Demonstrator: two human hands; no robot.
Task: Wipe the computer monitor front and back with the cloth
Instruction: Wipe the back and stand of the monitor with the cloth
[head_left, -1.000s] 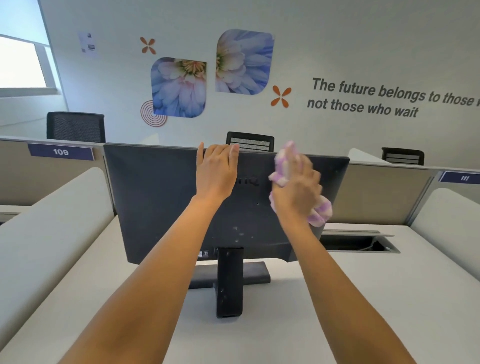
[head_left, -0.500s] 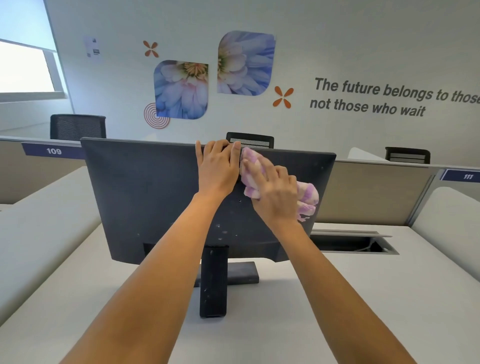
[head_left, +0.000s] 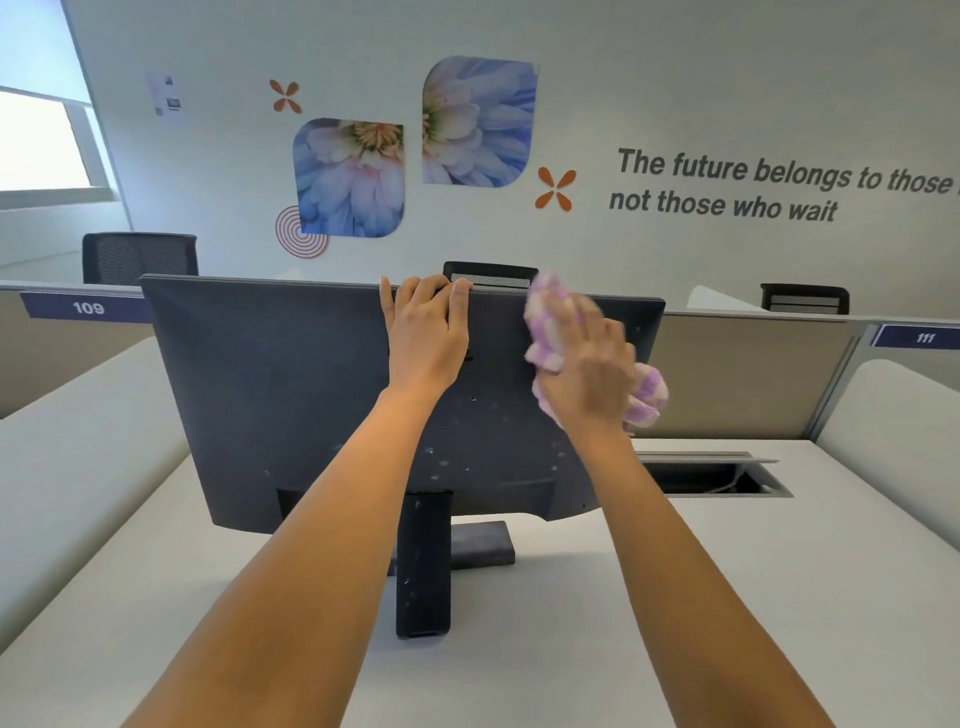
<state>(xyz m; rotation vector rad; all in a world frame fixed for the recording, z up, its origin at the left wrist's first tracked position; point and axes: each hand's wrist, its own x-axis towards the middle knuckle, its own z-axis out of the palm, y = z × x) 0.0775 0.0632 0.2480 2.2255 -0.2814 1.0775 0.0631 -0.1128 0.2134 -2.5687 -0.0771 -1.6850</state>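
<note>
The dark grey monitor stands on the desk with its back panel facing me, carried by a black stand. My left hand grips the monitor's top edge near the middle, fingers curled over it. My right hand presses a bunched purple and white cloth against the upper right of the back panel; it is blurred by motion. The screen side is hidden from me.
The white desk has an open cable slot right of the monitor. Beige partitions with number tags 109 and 111 run behind. Black office chairs stand beyond them, before a decorated wall.
My right hand swept the cloth left until it met my left hand, then back right toward the monitor's upper right. My left hand kept its grip on the top edge.
</note>
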